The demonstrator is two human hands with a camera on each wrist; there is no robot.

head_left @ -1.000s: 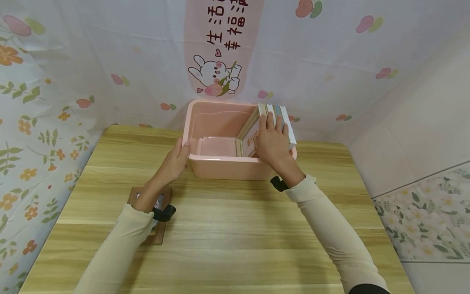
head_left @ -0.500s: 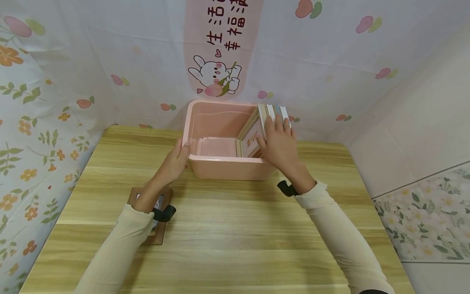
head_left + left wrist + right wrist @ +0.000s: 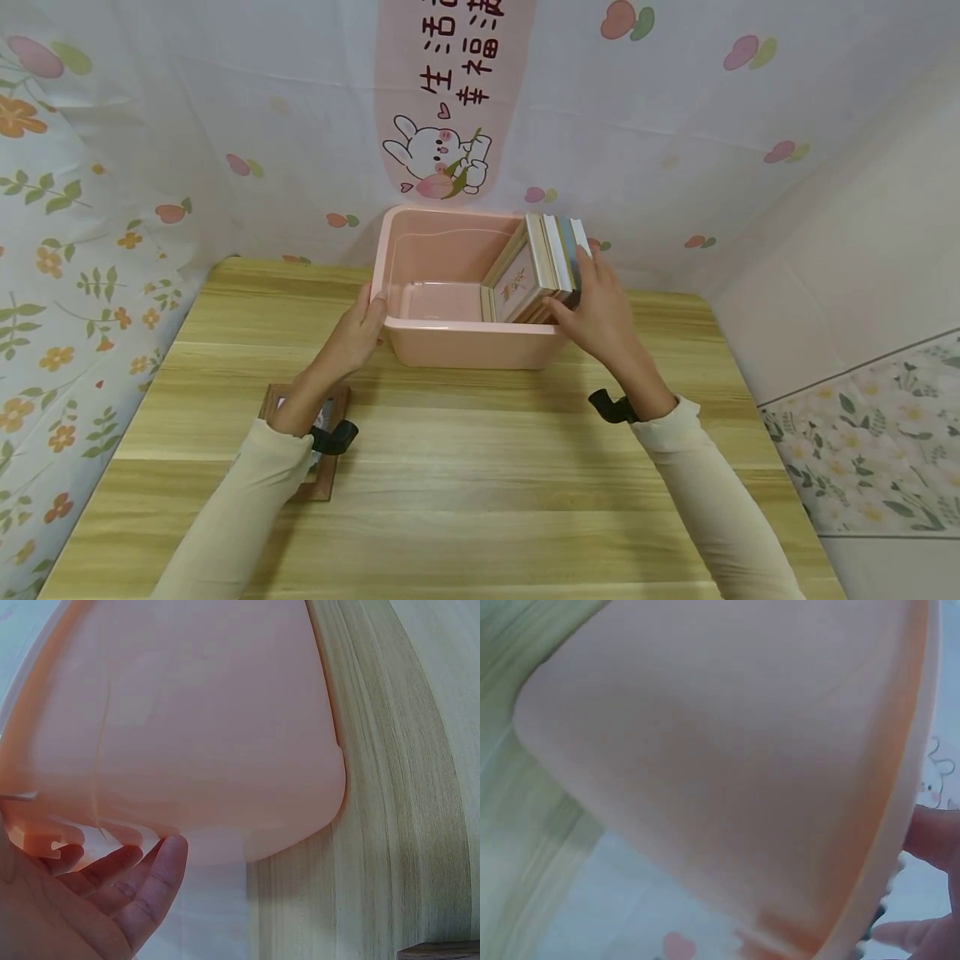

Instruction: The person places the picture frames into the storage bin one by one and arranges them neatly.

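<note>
A pink plastic bin (image 3: 472,344) stands at the back of the table. My left hand (image 3: 355,329) grips its left rim, thumb over the edge; in the left wrist view, the fingers (image 3: 161,889) lie against the outer wall. Several picture frames (image 3: 558,254) with beige, white and grey-blue edges lean upright at the bin's right end. The nearest shows a small plant print. My right hand (image 3: 600,312) is at that end, fingers along the outermost frame and thumb near the frames' front corner. The right wrist view shows two digits (image 3: 934,836) beyond the rim.
A brown wooden picture frame (image 3: 330,450) lies on the table (image 3: 480,500) at the left, partly under my left forearm. Behind the bin hangs a white cloth (image 3: 315,125) with a rabbit print. A tiled wall (image 3: 862,400) borders the right side.
My right hand has slid from the top of the frames to the right and toward me, uncovering more of their edges. My left hand keeps its grip on the rim.
</note>
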